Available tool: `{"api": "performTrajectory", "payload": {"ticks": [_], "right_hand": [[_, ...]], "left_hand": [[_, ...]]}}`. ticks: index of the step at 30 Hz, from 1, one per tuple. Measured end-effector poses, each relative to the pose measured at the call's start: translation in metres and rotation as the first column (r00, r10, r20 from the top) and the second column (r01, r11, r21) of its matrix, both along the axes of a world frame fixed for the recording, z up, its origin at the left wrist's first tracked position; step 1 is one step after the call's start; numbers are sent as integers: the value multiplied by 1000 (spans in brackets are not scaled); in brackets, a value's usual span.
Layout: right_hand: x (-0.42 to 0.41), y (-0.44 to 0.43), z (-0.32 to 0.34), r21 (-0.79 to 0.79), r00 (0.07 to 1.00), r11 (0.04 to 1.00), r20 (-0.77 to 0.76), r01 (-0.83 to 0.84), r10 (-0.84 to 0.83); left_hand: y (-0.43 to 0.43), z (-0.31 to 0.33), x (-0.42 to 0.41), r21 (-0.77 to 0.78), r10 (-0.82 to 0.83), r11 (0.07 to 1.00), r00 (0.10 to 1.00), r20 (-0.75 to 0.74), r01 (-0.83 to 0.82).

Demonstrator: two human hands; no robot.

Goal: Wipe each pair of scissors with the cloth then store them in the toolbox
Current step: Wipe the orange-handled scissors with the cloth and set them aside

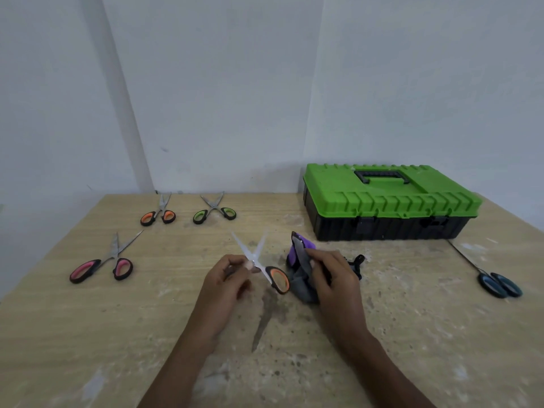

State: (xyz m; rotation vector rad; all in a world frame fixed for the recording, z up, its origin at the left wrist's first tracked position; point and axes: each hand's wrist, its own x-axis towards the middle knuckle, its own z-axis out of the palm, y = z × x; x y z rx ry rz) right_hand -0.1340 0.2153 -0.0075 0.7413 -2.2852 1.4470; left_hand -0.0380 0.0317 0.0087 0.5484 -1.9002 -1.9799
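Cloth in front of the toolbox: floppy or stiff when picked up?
Probably floppy: the cloth is bunched in soft folds where the right hand grips it. Likely light; it should drape, not hold shape. Unlikely to roll.

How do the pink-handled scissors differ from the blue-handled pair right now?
The pink-handled scissors lie at the left with blades spread open; the blue-handled scissors lie at the right, by the toolbox, blades shut. Pink handles sit apart; blue handles meet. Both rest flat on the table, unheld.

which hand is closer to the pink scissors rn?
Left. The left hand, holding the orange scissors, is right of the pink scissors; the right hand, gripping the cloth, is farther right.
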Motion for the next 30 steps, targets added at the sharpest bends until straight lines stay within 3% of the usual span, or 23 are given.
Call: {"api": "performTrajectory", "payload": {"ticks": [2,4,8,11,14,16,21,24,30], "right_hand": [[-1,-1,0,-16,1000,1000,24,-1,2],[-1,-2,0,0,1000,1000,21,-17,17],[-1,-1,0,25,999,999,18,-31,30],[-1,-1,0,45,999,998,2,-45,45],[2,-4,-1,130,993,987,-64,-91,100],[3,-7,-4,209,981,968,-110,-137,162],[3,-9,-4,213,966,957,-126,-196,226],[1,-7,-5,164,971,966,-96,-202,220],[-8,-1,-4,-102,982,990,157,-94,109]], "left_hand": [[-2,5,-2,303,34,953,997,-69,-11],[-4,10,-3,534,60,845,989,-137,23],[-2,8,-6,665,29,743,989,-146,76],[2,5,-6,602,-59,790,991,-117,118],[9,4,-1,347,-201,913,977,-73,214],[15,3,0,180,-270,945,962,-42,273],[20,-3,-2,-93,-212,973,977,-2,211],[17,-7,-3,-118,-178,978,984,-16,174],[12,-8,-4,-76,-61,996,994,-90,54]]}}
